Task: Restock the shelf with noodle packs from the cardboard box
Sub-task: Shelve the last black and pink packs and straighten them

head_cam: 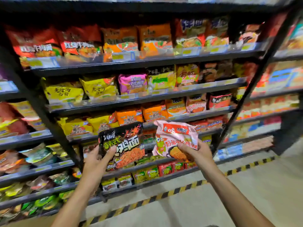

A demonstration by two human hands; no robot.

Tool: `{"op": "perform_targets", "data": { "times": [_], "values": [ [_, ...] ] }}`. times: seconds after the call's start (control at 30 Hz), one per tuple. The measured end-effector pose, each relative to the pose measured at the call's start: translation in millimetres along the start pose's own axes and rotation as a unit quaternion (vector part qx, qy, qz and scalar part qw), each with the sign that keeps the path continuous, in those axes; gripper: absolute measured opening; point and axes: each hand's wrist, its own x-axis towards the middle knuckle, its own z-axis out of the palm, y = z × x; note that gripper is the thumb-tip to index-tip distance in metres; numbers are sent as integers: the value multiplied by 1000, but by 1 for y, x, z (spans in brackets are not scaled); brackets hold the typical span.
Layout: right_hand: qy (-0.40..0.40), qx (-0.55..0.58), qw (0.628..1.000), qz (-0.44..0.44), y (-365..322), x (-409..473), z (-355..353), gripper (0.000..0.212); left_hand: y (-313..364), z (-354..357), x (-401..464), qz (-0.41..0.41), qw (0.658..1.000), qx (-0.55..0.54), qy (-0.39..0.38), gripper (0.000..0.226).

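— What have you got in the hands right now?

— Two packs. My left hand point(95, 158) grips a glossy black plastic noodle pack with flame artwork point(122, 145), thumb across its front. My right hand point(195, 152) pinches a soft pale-pink plastic noodle pack with a red label point(173, 138) by its lower edge. Both are held up in the air in front of the dark metal shelf unit point(147, 99), neither touching it.

— So how far along are we?

— Hard to say overall. The tiers already look well filled with yellow, orange and red packs, and I judge these two are not yet placed. There are pink packs on a tier above and to the right; the picture is too blurred to tell whether they match mine.

— And the cardboard box?

— Not in view, so I cannot tell how much is left in it.
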Motion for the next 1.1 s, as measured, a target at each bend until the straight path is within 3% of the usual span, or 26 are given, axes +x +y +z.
{"op": "perform_targets", "data": {
  "times": [0.1, 0.2, 0.63, 1.1],
  "values": [
    [56, 6, 998, -5, -6, -7, -57, 25, 33, 58, 1, 19, 998, -3, -51, 26],
    [100, 18, 995, -12, -11, -13, -103, 25, 56, 104, 7, 52, 995, 6, -89, 17],
    [174, 13, 984, -36, -25, 62, -209, 34, 107, 249, 81, 87, 982, -38, -166, 32],
    [152, -9, 986, -74, -55, 235, -306, 25, 166, 384, 209, 110, 974, -65, -188, 25]
  ]
}}
